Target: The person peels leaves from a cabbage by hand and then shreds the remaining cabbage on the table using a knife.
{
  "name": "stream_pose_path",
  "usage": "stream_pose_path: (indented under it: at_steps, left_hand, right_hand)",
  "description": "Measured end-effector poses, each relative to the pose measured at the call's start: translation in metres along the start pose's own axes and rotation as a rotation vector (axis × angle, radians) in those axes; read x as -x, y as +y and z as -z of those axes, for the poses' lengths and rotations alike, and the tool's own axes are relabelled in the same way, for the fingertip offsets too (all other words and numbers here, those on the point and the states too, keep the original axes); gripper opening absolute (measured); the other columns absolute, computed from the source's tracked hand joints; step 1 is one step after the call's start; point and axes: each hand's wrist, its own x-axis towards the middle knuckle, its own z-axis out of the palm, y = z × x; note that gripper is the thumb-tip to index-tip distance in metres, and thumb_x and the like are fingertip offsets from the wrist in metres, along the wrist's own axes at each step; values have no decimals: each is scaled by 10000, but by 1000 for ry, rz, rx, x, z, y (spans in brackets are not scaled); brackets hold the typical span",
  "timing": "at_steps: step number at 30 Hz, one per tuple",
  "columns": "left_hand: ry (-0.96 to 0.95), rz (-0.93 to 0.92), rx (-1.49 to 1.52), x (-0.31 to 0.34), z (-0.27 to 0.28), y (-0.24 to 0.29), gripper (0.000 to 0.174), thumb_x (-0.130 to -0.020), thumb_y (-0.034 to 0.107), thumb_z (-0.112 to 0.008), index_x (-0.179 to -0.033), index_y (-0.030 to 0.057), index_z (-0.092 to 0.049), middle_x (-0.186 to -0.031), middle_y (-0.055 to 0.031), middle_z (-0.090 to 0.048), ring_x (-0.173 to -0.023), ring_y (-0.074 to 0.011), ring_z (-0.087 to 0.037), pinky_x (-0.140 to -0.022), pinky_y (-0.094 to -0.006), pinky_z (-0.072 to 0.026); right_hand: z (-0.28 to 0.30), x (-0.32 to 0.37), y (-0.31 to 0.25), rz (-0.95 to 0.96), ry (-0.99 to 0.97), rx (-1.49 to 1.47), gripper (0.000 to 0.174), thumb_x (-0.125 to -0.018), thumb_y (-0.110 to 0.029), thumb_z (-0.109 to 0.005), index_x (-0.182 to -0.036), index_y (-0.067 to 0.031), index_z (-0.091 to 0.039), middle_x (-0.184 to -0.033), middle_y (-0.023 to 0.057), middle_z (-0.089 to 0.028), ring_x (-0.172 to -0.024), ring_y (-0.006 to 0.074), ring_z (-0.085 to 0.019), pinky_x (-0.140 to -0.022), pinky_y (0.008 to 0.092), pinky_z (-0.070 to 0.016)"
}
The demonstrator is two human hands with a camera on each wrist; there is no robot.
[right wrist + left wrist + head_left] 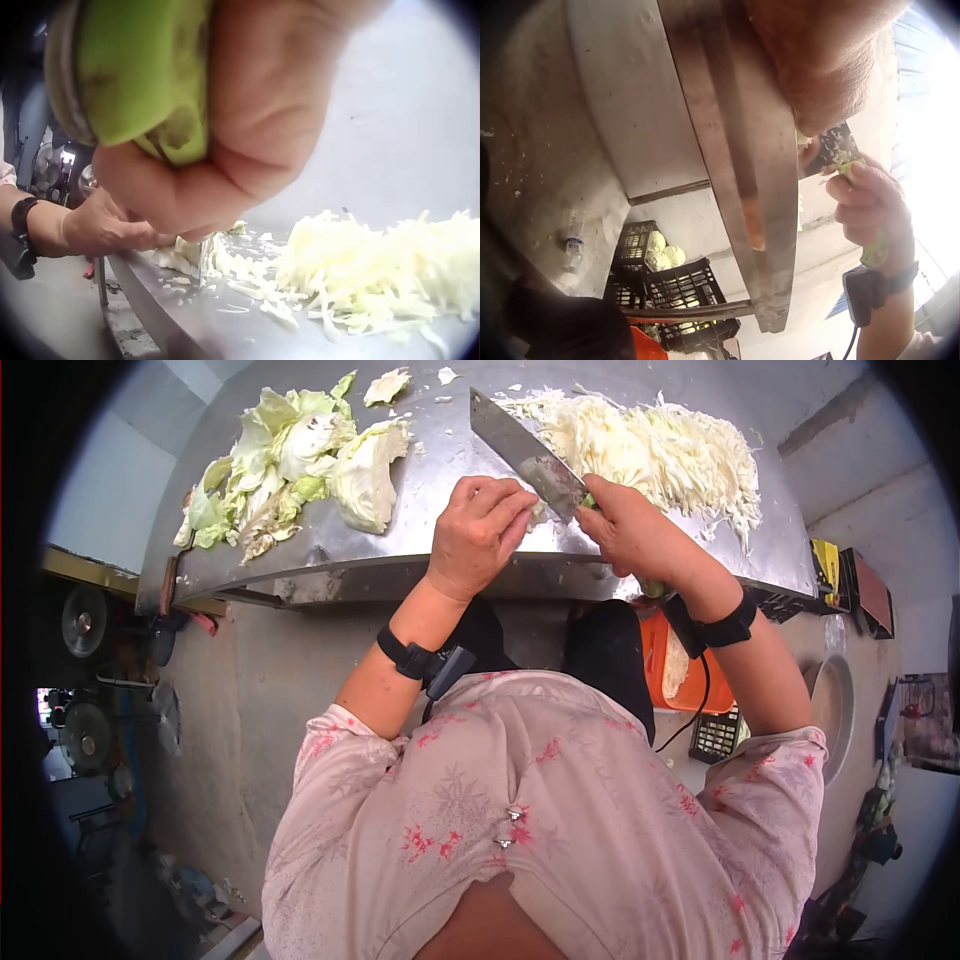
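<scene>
My right hand (640, 530) grips a cleaver (525, 452) by its green handle (142, 75). The broad blade slants up to the left over the metal table, with cabbage bits stuck to it in the left wrist view. Beside the blade, my left hand (483, 530) has its fingers bent and pinches a small piece of cabbage (178, 256) at the table's near edge; the fingers mostly hide it. Shredded cabbage (650, 450) lies heaped to the right of the cleaver. On the left are loose cabbage leaves (290, 450) and a larger cabbage chunk (368, 478).
The metal table (430, 490) has a raised near edge. Below it on the right stand an orange tub (655, 660) and black crates (686, 300) with whole cabbages (664, 255). A plastic bottle (573, 247) is on the floor. A cable hangs from the right wrist.
</scene>
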Motion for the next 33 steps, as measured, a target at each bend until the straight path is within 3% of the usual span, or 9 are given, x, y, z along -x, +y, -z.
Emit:
stream_pose_path:
  at_steps: [4,19,22,28,33]
  left_hand:
    - [-11,-16,-31,0,-1,-2,247,-750,56,-760,-987,115,-725,-994,-11,-681,-939,-255,-608,-807,-355,-529]
    - [-25,-22,-26,0,-2,-4,245,-749,57,-766,-985,105,-725,-993,-3,-685,-933,-249,-594,-801,-345,-528]
    - [-27,-21,-24,-1,-1,-4,246,-750,59,-767,-988,106,-724,-994,-3,-684,-934,-249,-594,-801,-345,-527]
    - [-39,-12,-23,-1,-2,-5,248,-751,56,-765,-990,108,-724,-993,-9,-682,-942,-256,-598,-802,-350,-528]
    - [-17,-3,-28,2,-3,-3,259,-742,43,-763,-989,109,-725,-999,-18,-677,-949,-265,-601,-806,-353,-527]
  right_hand:
    - [-1,15,-8,84,94,8,240,-952,-150,-562,-1006,71,-487,-811,329,-625,-853,523,-613,-747,515,-497]
    - [13,20,-15,56,-16,17,231,-970,-158,-555,-1021,60,-497,-821,304,-621,-802,492,-602,-712,486,-485]
    - [13,17,-11,67,-26,-20,231,-969,-153,-546,-1048,58,-501,-783,288,-610,-786,475,-606,-713,484,-486]
    - [35,2,-22,-85,-266,-118,247,-970,-169,-536,-1054,56,-480,-691,213,-610,-556,331,-610,-547,429,-516]
    - [8,-9,-10,-48,-171,-82,244,-980,-177,-531,-1040,52,-470,-687,193,-622,-527,292,-636,-488,405,-516]
